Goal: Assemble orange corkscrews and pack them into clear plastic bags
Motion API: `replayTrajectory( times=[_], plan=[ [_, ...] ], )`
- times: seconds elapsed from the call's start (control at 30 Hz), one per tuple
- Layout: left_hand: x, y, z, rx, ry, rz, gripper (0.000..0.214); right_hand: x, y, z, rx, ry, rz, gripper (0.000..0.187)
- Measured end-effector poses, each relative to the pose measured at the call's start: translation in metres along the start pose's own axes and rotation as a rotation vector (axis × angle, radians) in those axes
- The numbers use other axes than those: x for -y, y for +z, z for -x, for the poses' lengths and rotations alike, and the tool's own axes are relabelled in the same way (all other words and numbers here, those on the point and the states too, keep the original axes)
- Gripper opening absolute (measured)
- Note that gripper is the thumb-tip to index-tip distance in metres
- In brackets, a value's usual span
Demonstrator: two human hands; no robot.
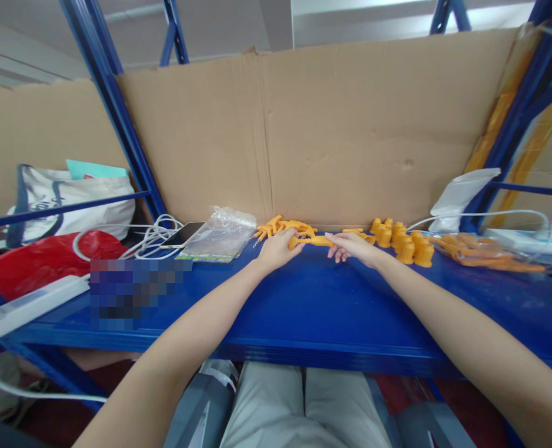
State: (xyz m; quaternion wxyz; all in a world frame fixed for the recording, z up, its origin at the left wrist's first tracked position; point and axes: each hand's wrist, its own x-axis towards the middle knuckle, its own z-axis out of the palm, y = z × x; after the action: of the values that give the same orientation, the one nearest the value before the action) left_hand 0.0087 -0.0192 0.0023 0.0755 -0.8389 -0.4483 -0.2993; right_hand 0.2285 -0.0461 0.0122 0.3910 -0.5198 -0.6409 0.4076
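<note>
Blue bench (322, 311) is spread just beyond the person's lap (304, 407). Toward its back, an orange piece (321, 241) is gripped at one end by the left hand (277, 251) and pinched at the other by the right hand (354, 247). Orange cups (405, 251) are grouped rightward; behind, brown cardboard (373, 130) is framed by blue posts (112, 106).

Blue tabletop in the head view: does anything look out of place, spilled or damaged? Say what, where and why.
Nothing looks spilled or damaged. The white cable lies in a tangle by the phone, which looks untidy. The orange pieces beyond the left hand form a loose heap, while the cups near the right hand stand grouped.
</note>
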Motion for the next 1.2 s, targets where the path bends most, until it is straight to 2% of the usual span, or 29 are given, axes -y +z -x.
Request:
replayTrajectory(
  times=[0.37,0.6,0.67,0.77,0.87,0.97,1.1,1.2],
  plan=[
    [0.001,0.002,0.0,-0.011,0.012,-0.024,0.026,0.003,0.002,0.002,0.003,0.04,-0.071,0.031],
    [0.004,0.004,0.0,-0.025,0.007,0.012,0.035,0.002,-0.005,-0.001,0.039,0.018,-0.318,0.011],
    [0.005,0.004,0.0,-0.031,0.018,0.035,0.043,0.002,-0.008,-0.003,-0.009,-0.009,-0.345,0.01],
    [0.01,0.004,-0.002,-0.022,0.024,0.051,0.052,-0.002,-0.016,-0.011,-0.161,-0.066,-0.315,0.011],
    [0.019,0.007,-0.004,0.014,0.053,0.002,0.052,-0.012,-0.027,-0.021,-0.398,-0.155,-0.133,0.02],
    [0.031,0.013,-0.004,0.105,0.053,-0.064,0.052,-0.023,-0.039,-0.025,-0.578,-0.272,0.303,0.027],
    [0.04,0.021,-0.005,0.297,-0.034,-0.107,0.056,-0.029,-0.046,-0.017,-0.557,-0.317,0.962,0.028],
    [0.041,0.026,-0.006,0.469,-0.088,-0.118,0.05,-0.028,-0.044,-0.01,-0.504,-0.263,1.238,0.028]
  ],
)
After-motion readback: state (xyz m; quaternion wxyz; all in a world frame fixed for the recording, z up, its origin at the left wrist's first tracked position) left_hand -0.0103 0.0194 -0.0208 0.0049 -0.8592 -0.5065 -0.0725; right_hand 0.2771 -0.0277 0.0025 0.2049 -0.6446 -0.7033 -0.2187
